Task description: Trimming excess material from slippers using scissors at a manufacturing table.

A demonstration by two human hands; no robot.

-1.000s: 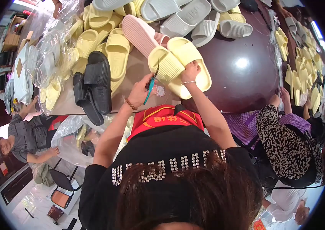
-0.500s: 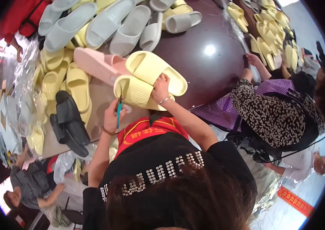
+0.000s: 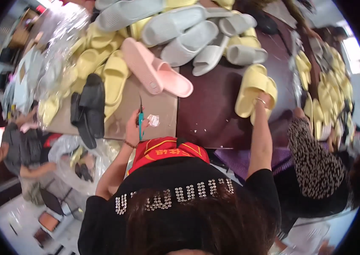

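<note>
Slippers in grey, yellow and pink are heaped across the dark bench (image 3: 214,106); the right hand (image 3: 261,106) is closed in a grip on a yellow slipper pair (image 3: 252,89), just beyond its fingers; the left hand (image 3: 135,125) is wrapped around teal scissors (image 3: 140,117), blades pointing away; a pink slipper (image 3: 154,70) lies beyond them; the pair is best set down flat, blades kept clear.

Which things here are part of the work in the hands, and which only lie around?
In hand:
- left hand holding scissors
- right hand on yellow slippers

Lying about:
- pink slippers
- black slippers
- grey slippers
- plastic bags
</note>
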